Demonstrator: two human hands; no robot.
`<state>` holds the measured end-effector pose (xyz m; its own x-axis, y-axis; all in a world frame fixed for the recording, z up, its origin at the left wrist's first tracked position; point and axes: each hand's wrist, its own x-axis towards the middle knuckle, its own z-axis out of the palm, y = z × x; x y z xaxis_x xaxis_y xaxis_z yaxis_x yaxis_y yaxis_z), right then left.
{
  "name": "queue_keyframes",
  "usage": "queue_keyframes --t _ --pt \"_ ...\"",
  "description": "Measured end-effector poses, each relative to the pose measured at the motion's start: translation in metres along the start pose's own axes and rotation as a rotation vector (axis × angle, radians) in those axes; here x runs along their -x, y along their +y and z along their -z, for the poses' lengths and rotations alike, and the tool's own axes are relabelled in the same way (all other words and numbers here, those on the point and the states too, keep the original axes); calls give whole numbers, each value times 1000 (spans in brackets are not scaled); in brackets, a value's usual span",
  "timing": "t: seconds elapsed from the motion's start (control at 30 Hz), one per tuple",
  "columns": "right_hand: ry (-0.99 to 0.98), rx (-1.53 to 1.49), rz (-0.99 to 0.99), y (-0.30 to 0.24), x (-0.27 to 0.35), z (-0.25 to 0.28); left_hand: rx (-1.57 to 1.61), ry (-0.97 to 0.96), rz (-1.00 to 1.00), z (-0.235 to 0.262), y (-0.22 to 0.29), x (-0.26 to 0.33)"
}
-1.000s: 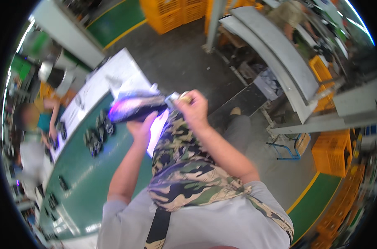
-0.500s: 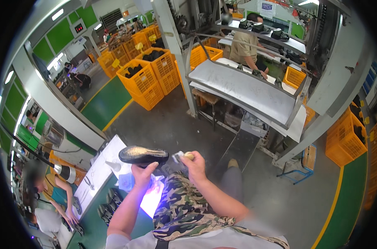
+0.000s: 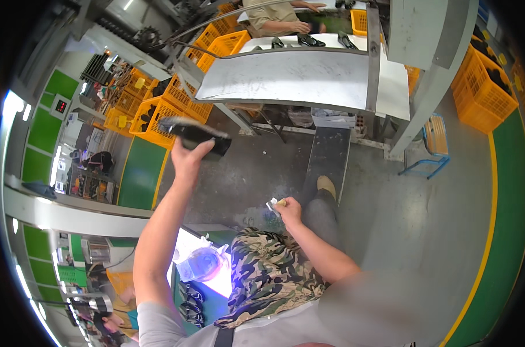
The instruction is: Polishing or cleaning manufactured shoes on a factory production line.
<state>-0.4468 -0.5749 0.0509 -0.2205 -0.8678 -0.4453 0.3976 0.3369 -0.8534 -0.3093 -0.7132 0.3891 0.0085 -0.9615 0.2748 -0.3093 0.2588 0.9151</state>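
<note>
Hands first — our left hand [image 3: 188, 162] grips a dark shoe [image 3: 194, 135], raised out towards the yellow crates [image 3: 158, 118]; our right hand [image 3: 288, 210] pinches a small pale tool [image 3: 273, 205] over our camouflage apron [image 3: 268, 274].

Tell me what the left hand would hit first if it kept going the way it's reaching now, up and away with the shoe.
Probably the yellow crates just beyond the left hand and black shoe; the metal conveyor table lies to their right. Depth is unclear in this fisheye view.
</note>
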Motion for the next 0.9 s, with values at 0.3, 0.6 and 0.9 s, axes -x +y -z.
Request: queue_keyframes --t 0.3,0.6,0.9 --pt "-85 -119 -135 17 -19 11 -442 -341 -46 -202 0 -141" --pt "-131 -139 -149 14 -21 10 -884 -393 -32 -305 -18 -150" --pt "-280 -230 -215 27 -38 5 -61 -183 -250 -97 -47 112"
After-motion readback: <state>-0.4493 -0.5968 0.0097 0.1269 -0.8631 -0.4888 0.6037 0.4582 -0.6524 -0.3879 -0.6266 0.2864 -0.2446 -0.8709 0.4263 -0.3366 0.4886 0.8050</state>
